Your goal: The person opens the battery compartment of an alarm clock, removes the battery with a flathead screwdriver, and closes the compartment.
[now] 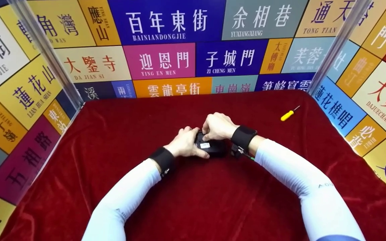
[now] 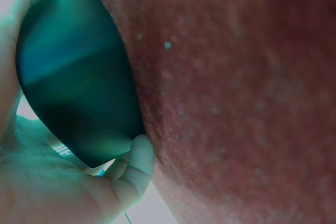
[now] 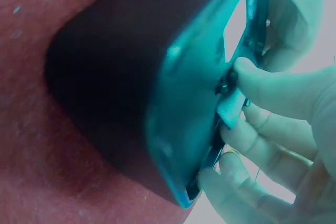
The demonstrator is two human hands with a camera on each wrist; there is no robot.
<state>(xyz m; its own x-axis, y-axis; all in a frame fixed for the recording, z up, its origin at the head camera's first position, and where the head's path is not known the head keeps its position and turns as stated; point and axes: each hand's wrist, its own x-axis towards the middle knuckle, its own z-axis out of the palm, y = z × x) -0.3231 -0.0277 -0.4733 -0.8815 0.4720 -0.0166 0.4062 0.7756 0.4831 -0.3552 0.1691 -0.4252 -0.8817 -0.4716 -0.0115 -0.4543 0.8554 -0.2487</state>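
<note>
A black computer mouse (image 1: 215, 149) lies underside up on the red cloth, a white label (image 1: 205, 145) showing on it. My left hand (image 1: 187, 142) grips its left end, thumb on the near side and fingers on the far side. The left wrist view has the mouse's smooth dark shell (image 2: 79, 77) between thumb and fingers. Over the mouse's far edge, my right hand (image 1: 219, 126) bends down. In the right wrist view, its thumb and a finger pinch a small pale piece (image 3: 231, 107) at a recess in the underside; its kind is unclear.
A yellow-handled screwdriver (image 1: 287, 115) lies on the cloth at the far right. Red velvet cloth (image 1: 193, 201) covers the table. Printed panels (image 1: 166, 20) stand behind and at both sides, with clear upright posts (image 1: 333, 43) at the back corners.
</note>
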